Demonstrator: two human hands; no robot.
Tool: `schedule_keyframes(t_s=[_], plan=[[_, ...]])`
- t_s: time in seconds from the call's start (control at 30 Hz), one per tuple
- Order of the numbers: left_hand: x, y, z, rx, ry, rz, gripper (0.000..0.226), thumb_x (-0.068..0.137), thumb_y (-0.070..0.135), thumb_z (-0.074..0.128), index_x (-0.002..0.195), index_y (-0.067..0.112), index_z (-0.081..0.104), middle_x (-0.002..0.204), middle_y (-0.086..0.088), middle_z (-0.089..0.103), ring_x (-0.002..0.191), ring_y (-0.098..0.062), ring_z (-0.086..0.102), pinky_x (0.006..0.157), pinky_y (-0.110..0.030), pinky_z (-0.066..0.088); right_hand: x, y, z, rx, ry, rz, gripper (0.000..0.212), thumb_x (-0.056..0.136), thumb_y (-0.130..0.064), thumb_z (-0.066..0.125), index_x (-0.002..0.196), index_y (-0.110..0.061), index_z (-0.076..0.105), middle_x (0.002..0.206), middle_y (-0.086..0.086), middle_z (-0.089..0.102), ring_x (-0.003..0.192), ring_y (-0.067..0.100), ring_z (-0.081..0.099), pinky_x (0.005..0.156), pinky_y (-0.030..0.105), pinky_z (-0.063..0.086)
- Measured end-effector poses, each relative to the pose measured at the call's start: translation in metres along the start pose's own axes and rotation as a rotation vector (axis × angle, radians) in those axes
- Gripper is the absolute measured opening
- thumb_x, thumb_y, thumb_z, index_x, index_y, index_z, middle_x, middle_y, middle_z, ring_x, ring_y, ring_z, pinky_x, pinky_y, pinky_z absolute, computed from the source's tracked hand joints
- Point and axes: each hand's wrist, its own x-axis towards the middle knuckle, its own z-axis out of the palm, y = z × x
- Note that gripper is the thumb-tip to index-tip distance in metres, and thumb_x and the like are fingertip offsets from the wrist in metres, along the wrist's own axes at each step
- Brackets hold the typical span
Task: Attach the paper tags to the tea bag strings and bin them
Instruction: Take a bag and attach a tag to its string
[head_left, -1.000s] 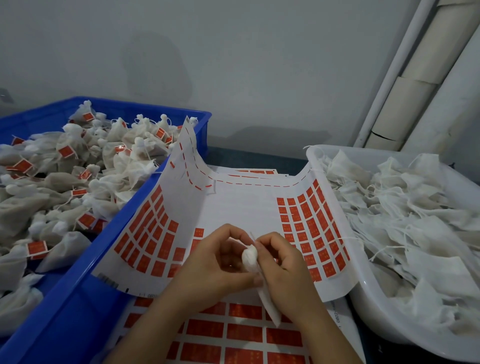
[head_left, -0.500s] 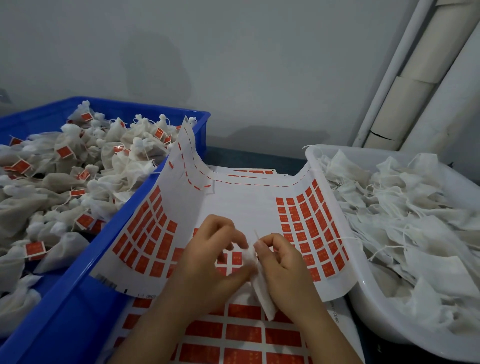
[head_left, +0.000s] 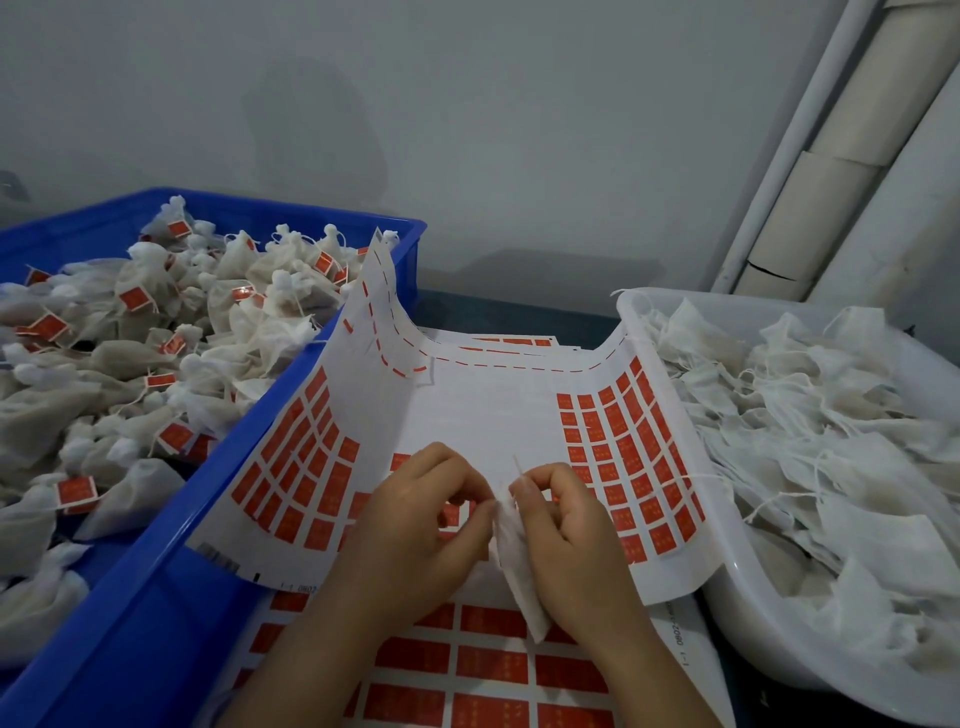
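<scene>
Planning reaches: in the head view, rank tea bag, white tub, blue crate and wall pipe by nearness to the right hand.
1. tea bag, held in the right hand.
2. white tub, at its right.
3. blue crate, far left.
4. wall pipe, back right.

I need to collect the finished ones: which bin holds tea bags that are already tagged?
The blue crate on the left: its bags carry red tags, while those in the white tub on the right show none.
</scene>
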Motion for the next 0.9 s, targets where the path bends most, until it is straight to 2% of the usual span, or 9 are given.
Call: schedule_keyframes(t_s=[0.07, 0.13, 0.23, 0.3, 0.43, 0.5, 0.57, 0.67, 0.9], plan=[[0.000, 0.000, 0.000, -0.136, -0.040, -0.042, 0.014, 0.081, 0.016, 0.066, 0.076, 0.024, 0.056, 0.079, 0.016, 0.057, 0.078, -0.008, 0.058, 0.063, -0.013, 0.051, 0.000, -0.001, 0.000, 0.026, -0.003, -0.008, 0.014, 0.095, -0.032, 0.045, 0.082, -0.033, 0.049, 0.071, -0.009, 0.057, 0.071, -0.004, 0.058, 0.058, 0.008, 0.045], [0.000, 0.003, -0.001, -0.345, -0.072, -0.176, 0.015, 0.080, 0.013, 0.071, 0.080, 0.022, 0.058, 0.081, 0.010, 0.062, 0.079, -0.009, 0.063, 0.066, -0.020, 0.056, 0.000, -0.002, 0.000, 0.041, -0.018, -0.011, 0.013, 0.094, -0.032, 0.045, 0.083, -0.032, 0.050, 0.071, -0.008, 0.059, 0.070, -0.001, 0.059, 0.059, 0.009, 0.047], [0.002, 0.005, -0.002, -0.551, -0.092, -0.316, 0.020, 0.072, 0.022, 0.074, 0.085, 0.018, 0.060, 0.076, 0.009, 0.064, 0.074, -0.012, 0.065, 0.061, -0.020, 0.054, -0.002, -0.004, 0.001, 0.050, -0.031, -0.029, 0.011, 0.092, -0.034, 0.045, 0.082, -0.033, 0.050, 0.071, -0.010, 0.061, 0.071, -0.001, 0.061, 0.060, 0.009, 0.048], [0.004, 0.007, -0.004, -0.582, -0.091, -0.338, 0.030, 0.062, 0.033, 0.072, 0.086, 0.018, 0.062, 0.072, 0.010, 0.064, 0.070, -0.011, 0.065, 0.058, -0.018, 0.052, -0.002, -0.006, 0.001, 0.062, -0.012, -0.037, 0.011, 0.088, -0.040, 0.044, 0.082, -0.033, 0.049, 0.071, -0.013, 0.061, 0.072, -0.001, 0.061, 0.059, 0.009, 0.048], [0.005, 0.008, -0.007, -0.625, -0.090, -0.348, 0.029, 0.057, 0.035, 0.072, 0.084, 0.024, 0.069, 0.069, 0.012, 0.066, 0.066, -0.007, 0.064, 0.057, -0.018, 0.052, -0.003, -0.009, 0.000, 0.099, 0.031, -0.064, 0.021, 0.077, -0.050, 0.039, 0.081, -0.033, 0.050, 0.068, -0.015, 0.061, 0.072, 0.000, 0.063, 0.059, 0.010, 0.049], [0.005, 0.007, -0.008, -0.671, -0.086, -0.347, 0.025, 0.058, 0.036, 0.070, 0.080, 0.026, 0.072, 0.072, 0.004, 0.069, 0.068, -0.014, 0.067, 0.061, -0.021, 0.054, -0.003, -0.009, 0.001, 0.113, 0.043, -0.089, 0.021, 0.077, -0.050, 0.040, 0.080, -0.032, 0.050, 0.068, -0.018, 0.062, 0.071, 0.000, 0.062, 0.058, 0.009, 0.048], [0.004, 0.005, -0.009, -0.738, -0.096, -0.337, 0.021, 0.063, 0.029, 0.068, 0.082, 0.020, 0.072, 0.079, -0.004, 0.072, 0.076, -0.021, 0.070, 0.067, -0.026, 0.056, -0.003, -0.010, 0.000, 0.134, 0.052, -0.109, 0.021, 0.077, -0.050, 0.041, 0.080, -0.031, 0.051, 0.069, -0.022, 0.061, 0.068, -0.001, 0.062, 0.055, 0.009, 0.047], [0.004, 0.004, -0.011, -0.766, -0.095, -0.325, 0.018, 0.067, 0.020, 0.065, 0.083, 0.015, 0.071, 0.082, -0.004, 0.073, 0.080, -0.021, 0.070, 0.068, -0.023, 0.055, -0.003, -0.011, -0.001, 0.149, 0.060, -0.133, 0.020, 0.078, -0.049, 0.042, 0.081, -0.031, 0.051, 0.070, -0.022, 0.062, 0.067, -0.001, 0.063, 0.054, 0.010, 0.048], [0.004, 0.002, -0.011, -0.739, -0.081, -0.305, 0.020, 0.070, 0.023, 0.063, 0.085, 0.010, 0.068, 0.081, -0.004, 0.071, 0.075, -0.021, 0.069, 0.065, -0.023, 0.055, -0.006, -0.012, 0.001, 0.118, 0.118, -0.163, 0.018, 0.079, -0.049, 0.040, 0.081, -0.033, 0.049, 0.069, -0.020, 0.058, 0.069, 0.001, 0.062, 0.053, 0.010, 0.049]])
